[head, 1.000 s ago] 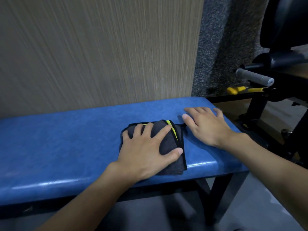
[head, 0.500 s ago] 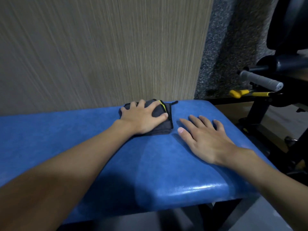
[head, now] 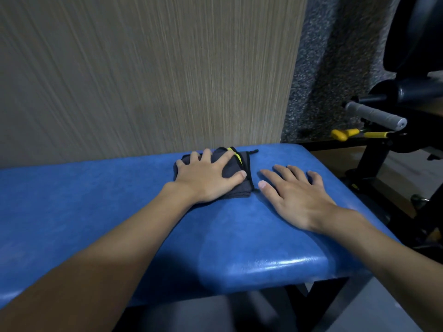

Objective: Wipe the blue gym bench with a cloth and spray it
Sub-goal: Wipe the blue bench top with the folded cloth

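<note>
The blue gym bench (head: 96, 207) runs across the view from the left to its right end. A folded dark grey cloth (head: 233, 174) with a black hem and a yellow stripe lies near the bench's far edge, by the wall. My left hand (head: 206, 179) presses flat on the cloth with fingers spread. My right hand (head: 294, 195) rests flat on the bare blue pad just right of the cloth, fingers straight. No spray bottle is in view.
A beige striped wall panel (head: 143, 75) stands right behind the bench. At the right is black gym equipment with a grey handle (head: 376, 115) and a yellow lever (head: 352, 134). A black bench leg (head: 318, 305) and grey floor show below.
My left hand has pushed the cloth from the bench's near edge to its far edge by the wall. My right hand has stayed flat on the pad beside it.
</note>
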Available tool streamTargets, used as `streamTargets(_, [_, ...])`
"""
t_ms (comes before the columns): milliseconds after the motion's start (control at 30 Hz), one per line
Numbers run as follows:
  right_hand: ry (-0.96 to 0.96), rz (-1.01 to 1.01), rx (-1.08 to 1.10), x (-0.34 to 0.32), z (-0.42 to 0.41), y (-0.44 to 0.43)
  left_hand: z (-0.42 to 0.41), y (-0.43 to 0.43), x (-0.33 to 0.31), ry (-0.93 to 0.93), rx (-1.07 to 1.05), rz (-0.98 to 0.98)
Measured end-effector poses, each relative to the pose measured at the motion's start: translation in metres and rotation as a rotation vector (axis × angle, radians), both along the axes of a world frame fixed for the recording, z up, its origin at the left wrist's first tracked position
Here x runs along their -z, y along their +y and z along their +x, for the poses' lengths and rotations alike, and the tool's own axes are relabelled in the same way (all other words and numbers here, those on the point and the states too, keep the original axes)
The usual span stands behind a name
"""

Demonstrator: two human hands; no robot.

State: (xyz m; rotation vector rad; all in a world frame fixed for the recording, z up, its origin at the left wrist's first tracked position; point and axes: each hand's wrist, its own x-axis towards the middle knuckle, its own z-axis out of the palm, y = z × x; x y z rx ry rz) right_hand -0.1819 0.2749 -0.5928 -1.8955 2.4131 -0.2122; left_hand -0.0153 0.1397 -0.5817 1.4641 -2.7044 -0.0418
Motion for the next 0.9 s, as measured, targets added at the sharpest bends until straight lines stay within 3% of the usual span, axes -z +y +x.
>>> streamTargets(433, [-0.046,-0.095,-0.016,-0.001,0.000,0.009,0.061,0.129,0.004,0.028,0.079,-0.099])
streamTargets(567, [-0.003,-0.138,-0.029,-0.008,0.003,0.009,0.062,0.130,0.004,0.037,0.085,-0.091])
streamTargets(700, [-0.081,-0.175,-0.029,-0.012,0.003,0.006,0.057,0.123,0.008,0.035,0.085,-0.132])
streamTargets(900, [-0.041,-0.074,-0.020,0.000,0.001,-0.001,0.042,0.079,0.006,0.044,0.060,-0.096])
